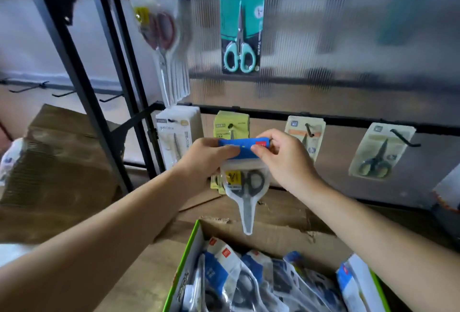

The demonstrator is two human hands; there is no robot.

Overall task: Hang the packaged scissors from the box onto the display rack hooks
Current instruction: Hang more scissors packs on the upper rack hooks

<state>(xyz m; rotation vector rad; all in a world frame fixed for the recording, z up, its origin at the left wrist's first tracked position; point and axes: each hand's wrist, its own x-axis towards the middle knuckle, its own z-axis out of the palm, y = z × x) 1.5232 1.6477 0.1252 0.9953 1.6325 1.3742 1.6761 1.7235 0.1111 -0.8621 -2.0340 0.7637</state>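
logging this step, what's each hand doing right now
Left hand: pinching the blue header of the scissors pack.
Right hand: pinching the same header from the other side.

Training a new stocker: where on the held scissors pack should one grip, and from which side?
Probably the blue header card, pinched at its ends from either side, as left hand and right hand do: it is flat and wide; the pouch below tapers to a point.
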